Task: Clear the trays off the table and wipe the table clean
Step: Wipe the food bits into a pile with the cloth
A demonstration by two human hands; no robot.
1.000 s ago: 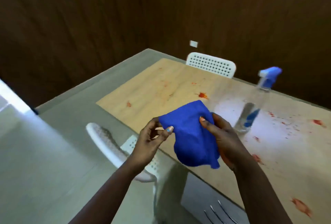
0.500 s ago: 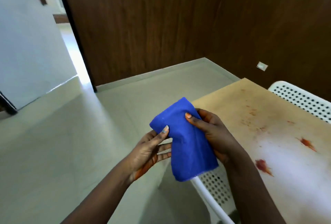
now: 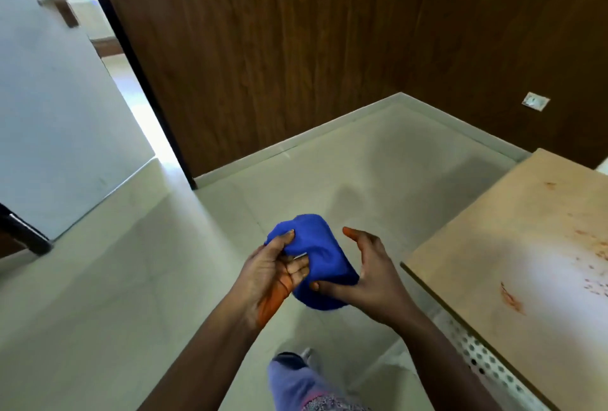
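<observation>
Blue cloth (image 3: pixel 312 256) bunched in both hands, left (image 3: pixel 273 266) pinching, right (image 3: pixel 365 275) cupping underneath; loose grip risks dropping it short of the stained surface (image 3: pixel 526 246).

Blue cloth (image 3: pixel 316 256), tan table (image 3: pixel 526 246) with reddish stains (image 3: pixel 511 298), dark brown wall (image 3: pixel 279 48).

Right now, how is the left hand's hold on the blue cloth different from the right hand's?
The left hand pinches the blue cloth at its upper left edge, thumb on top; the right hand holds it lower down, thumb at the cloth's lower end. The left hand's fingers are curled into the cloth, while the right hand's index finger points up, clear of it. Both hands hold the bunched cloth above the floor, beside the stained table.
</observation>
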